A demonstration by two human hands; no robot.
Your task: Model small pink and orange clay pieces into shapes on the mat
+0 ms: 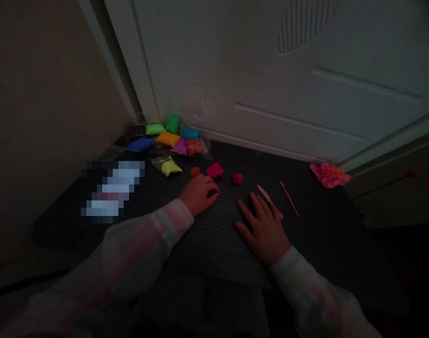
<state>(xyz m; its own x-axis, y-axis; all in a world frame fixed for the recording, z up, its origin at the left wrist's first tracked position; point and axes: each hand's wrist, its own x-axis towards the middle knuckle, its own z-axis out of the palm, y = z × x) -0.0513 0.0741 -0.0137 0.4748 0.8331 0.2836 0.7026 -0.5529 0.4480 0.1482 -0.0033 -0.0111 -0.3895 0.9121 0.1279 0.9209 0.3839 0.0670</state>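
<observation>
My left hand [199, 195] is closed low over the dark table, thumb and fingertips together at a tiny reddish bit too small to name. Just beyond its knuckles lie an orange clay lump [195, 172] and a bright pink clay piece [215, 170]. A smaller pink clay lump [237, 178] sits to the right of these. Fingers spread, my right hand [265, 230] rests flat on the tabletop. It partly covers a pink modelling knife [263, 191]. Farther right lies a thin pink modelling stick [290, 199], apart from the hand.
Clay packets in several colours, among them an orange-yellow one [168, 138], are heaped at the back left. A yellow packet [171, 166] lies nearer. A blurred-out bright object [114, 190] is at left, a pink flower [330, 175] at right. A white panel [253, 70] stands behind the table [207, 249].
</observation>
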